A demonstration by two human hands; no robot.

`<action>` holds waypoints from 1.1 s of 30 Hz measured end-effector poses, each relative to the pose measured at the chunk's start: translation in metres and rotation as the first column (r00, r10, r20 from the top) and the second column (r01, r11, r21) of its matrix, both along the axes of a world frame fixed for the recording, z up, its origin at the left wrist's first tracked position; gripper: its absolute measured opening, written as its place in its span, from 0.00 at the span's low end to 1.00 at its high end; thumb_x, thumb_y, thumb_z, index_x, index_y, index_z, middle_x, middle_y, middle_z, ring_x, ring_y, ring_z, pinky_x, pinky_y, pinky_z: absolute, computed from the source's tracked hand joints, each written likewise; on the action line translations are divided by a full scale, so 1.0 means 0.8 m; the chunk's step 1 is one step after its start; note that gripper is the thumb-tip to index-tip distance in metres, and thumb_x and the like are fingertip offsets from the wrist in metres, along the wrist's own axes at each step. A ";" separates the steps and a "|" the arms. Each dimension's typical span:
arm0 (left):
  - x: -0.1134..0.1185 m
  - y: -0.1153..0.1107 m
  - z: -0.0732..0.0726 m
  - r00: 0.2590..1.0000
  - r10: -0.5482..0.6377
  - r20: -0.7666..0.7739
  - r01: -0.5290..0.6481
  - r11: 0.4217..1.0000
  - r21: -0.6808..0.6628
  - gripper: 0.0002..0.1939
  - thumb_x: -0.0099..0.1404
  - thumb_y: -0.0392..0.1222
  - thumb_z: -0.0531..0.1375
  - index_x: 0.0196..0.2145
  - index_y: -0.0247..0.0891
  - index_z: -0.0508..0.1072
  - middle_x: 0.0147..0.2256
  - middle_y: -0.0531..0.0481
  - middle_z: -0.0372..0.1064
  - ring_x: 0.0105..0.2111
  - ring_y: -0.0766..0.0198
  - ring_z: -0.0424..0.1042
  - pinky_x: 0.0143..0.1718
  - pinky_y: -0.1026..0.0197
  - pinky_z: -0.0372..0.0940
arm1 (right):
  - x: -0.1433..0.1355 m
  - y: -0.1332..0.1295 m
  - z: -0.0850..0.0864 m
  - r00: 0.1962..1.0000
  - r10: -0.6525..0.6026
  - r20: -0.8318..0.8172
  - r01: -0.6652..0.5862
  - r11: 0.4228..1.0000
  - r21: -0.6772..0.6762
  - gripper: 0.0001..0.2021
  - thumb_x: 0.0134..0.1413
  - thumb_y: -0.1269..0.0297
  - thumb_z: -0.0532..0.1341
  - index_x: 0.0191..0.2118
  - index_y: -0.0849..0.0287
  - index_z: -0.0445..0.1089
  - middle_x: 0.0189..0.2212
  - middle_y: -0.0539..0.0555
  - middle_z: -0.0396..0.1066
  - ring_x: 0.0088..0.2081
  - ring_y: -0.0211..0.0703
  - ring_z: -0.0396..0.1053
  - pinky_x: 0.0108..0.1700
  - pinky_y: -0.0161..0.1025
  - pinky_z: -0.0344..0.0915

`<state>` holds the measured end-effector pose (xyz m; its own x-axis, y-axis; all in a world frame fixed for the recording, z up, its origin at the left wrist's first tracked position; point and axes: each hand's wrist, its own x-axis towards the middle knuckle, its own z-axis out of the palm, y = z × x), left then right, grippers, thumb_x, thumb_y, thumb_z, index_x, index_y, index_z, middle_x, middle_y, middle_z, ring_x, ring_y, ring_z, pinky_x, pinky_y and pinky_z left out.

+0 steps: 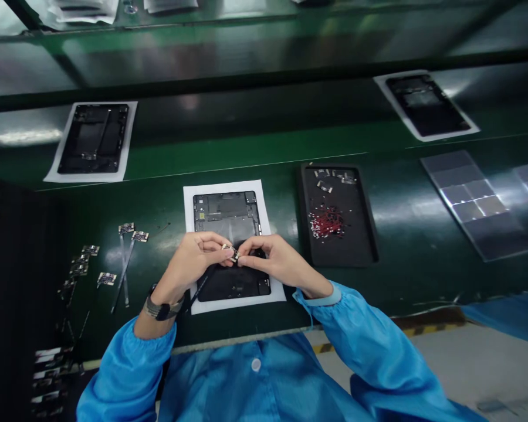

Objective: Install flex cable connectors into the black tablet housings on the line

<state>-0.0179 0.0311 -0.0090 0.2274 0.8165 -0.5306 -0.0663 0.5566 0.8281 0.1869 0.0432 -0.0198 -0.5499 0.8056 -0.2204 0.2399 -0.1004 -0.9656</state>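
Between my two hands is a small circuit board (229, 252), with a dark ribbon cable (203, 282) running down from it. My left hand (199, 256) pinches the board at its left side. At its right end the thumb and forefinger of my right hand (273, 258) are closed; whether they grip the board's edge or a tiny part on it cannot be made out. Beneath both hands lies an open black tablet housing (233, 284) on a white sheet (242, 306). My hands cover the middle of the housing.
Right of the housing, a black tray (345, 252) holds red-and-black wires (327, 223) and several small parts. Loose boards (107, 279) with ribbon cables lie at left. Two more tablet housings (94, 138) (426, 105) rest farther back. Clear plastic sheets (477, 205) lie at right.
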 end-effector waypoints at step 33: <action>-0.006 0.001 -0.005 0.955 0.258 0.149 -0.279 0.950 0.141 0.15 0.47 0.38 0.72 0.28 0.34 0.69 0.21 0.54 0.69 0.20 0.69 0.70 0.20 0.69 0.63 | -0.006 -0.065 -0.004 0.888 -0.165 0.429 0.002 0.935 0.354 0.06 0.54 0.73 0.59 0.29 0.56 0.68 0.28 0.52 0.69 0.34 0.45 0.64 0.39 0.41 0.58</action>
